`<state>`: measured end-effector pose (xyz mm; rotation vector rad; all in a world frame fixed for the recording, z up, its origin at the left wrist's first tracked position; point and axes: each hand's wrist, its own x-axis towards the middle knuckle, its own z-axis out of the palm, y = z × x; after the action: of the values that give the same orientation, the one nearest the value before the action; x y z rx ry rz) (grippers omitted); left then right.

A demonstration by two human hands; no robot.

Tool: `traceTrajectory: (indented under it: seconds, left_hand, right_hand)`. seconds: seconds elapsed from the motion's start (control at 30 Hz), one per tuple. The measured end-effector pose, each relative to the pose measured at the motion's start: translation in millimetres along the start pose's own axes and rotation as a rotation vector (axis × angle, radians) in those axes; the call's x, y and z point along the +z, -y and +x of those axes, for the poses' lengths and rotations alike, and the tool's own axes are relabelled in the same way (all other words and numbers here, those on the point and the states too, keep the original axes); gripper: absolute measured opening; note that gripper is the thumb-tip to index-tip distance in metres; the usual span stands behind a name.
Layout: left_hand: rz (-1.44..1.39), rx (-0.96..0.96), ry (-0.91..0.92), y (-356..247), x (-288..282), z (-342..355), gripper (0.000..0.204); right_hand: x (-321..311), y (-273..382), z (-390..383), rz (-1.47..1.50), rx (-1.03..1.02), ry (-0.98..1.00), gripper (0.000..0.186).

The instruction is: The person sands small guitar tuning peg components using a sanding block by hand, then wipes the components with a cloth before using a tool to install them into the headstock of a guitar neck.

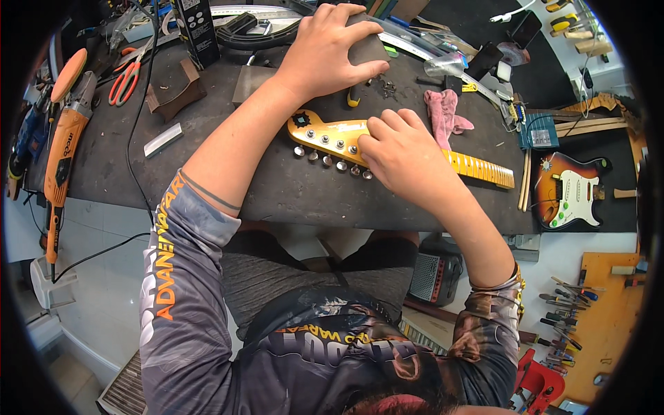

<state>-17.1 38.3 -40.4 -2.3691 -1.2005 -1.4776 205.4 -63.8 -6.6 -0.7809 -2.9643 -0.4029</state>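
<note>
My left hand (328,52) reaches to the back of the bench and grips a grey block (370,52), thumb along its near side. My right hand (394,145) is curled over a maple guitar neck (474,166), by the tuning pegs of its headstock (311,131); what its fingertips hold is hidden. The neck lies crosswise near the bench's front edge, chrome tuner buttons toward me. A pink cloth (443,114) sits behind the neck. A yellow-handled tool (354,100) and small dark parts (387,88) lie between my hands.
On the dark bench (104,166) are an orange power tool (62,159), red scissors (124,83), a metal bar (162,138) and a black cable. A sunburst guitar body (570,190) lies at right. Below it hang screwdrivers (567,311); a speaker (432,277) stands under the bench.
</note>
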Motion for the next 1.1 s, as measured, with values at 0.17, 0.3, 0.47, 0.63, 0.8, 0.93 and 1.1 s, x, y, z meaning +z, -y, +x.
traceTrajectory:
  seconds: [0.17,0.3,0.47,0.63,0.8,0.93,1.1]
  left_hand:
    - [0.013,-0.051,-0.057,4,-4,3,0.063]
    - [-0.147,-0.191,-0.154,7,-8,8,0.061]
    - [-0.538,-0.450,-0.224,18,1,11,0.059]
    - [-0.563,-0.441,-0.228,17,3,10,0.060]
    - [-0.457,-0.391,-0.214,17,-2,7,0.063]
    - [-0.401,-0.379,-0.187,18,1,8,0.070]
    - [-0.722,-0.453,-0.223,30,12,7,0.073]
  right_hand:
    - [6,-12,3,0.028,0.012,-0.032,0.021]
    - [13,-62,8,0.107,0.245,-0.170,0.022]
    - [56,-107,32,0.447,0.551,-0.130,0.017]
    - [73,-108,57,0.421,0.656,-0.006,0.026]
    - [58,-97,62,0.395,0.607,0.034,0.026]
    - [64,-100,54,0.350,0.549,0.005,0.025]
    - [67,-102,48,0.322,0.416,-0.136,0.024]
